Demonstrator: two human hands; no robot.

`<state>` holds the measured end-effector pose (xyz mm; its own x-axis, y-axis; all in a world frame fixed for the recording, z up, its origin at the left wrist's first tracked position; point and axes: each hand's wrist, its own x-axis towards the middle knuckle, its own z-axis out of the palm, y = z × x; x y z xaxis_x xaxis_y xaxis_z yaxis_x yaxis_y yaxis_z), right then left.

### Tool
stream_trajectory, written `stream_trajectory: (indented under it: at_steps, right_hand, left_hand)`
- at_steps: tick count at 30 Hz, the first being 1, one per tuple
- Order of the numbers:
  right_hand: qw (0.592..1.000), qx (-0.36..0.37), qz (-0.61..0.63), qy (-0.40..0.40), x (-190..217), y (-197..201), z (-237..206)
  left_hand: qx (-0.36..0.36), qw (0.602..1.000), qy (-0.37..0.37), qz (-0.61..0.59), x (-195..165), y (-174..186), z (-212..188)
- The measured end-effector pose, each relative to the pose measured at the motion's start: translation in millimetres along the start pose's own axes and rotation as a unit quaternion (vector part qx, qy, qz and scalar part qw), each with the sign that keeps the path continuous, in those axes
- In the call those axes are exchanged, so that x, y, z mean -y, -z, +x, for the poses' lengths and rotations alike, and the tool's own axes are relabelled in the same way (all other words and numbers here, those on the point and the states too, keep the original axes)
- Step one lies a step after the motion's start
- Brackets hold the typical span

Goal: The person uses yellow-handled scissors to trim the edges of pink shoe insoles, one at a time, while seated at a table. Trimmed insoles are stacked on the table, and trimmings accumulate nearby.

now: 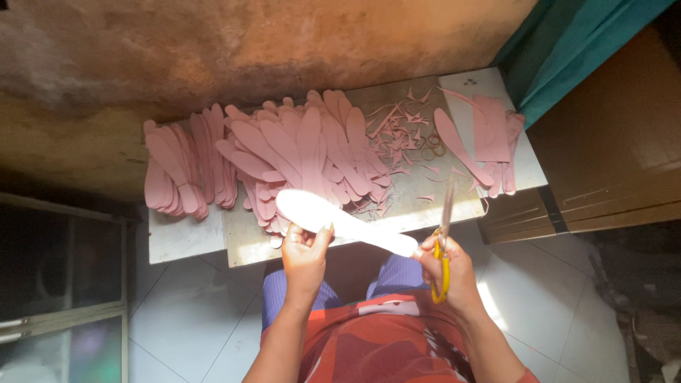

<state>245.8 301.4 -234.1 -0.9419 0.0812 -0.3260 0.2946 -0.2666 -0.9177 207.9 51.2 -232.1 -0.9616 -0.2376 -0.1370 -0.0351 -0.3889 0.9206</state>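
My left hand [305, 254] pinches a long insole-shaped piece [333, 218] that glares white in the sunlight, held flat above the table's near edge. My right hand [448, 268] grips yellow-handled scissors [443, 241], blades pointing up and away, right at the piece's narrow end. Behind it, a big heap of pink insole-shaped cutouts [298, 152] covers the low table [186, 237]. Pink trimmings [404, 131] lie scattered to the right of the heap.
More pink pieces and a pink sheet [489, 131] rest at the table's right end. A rough wall rises behind the table, a teal cloth [567, 53] and brown boards [610, 163] stand on the right, and a framed dark panel [64, 269] on the left. White floor tiles lie below.
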Motion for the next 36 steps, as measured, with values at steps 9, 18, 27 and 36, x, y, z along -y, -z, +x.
stream_trajectory:
  at_steps: [9,18,27,36]
  right_hand:
    - [0.982,-0.095,0.029,0.159,74.2,25.8,37.5]
    - [0.970,0.143,-0.116,0.161,88.2,29.9,35.9]
    - [0.993,0.069,-0.067,0.067,55.4,-22.8,59.7]
    - [0.947,0.277,-0.162,0.012,-13.0,-37.5,14.7]
  left_hand:
    - [0.183,0.895,0.102,0.394,10.7,21.1,-21.5]
    - [0.223,0.923,-0.011,0.315,-34.0,-27.8,-6.7]
    - [0.104,0.992,0.073,-0.028,-14.5,-57.8,7.2]
    - [0.061,0.991,0.060,-0.099,-10.2,-39.8,18.3]
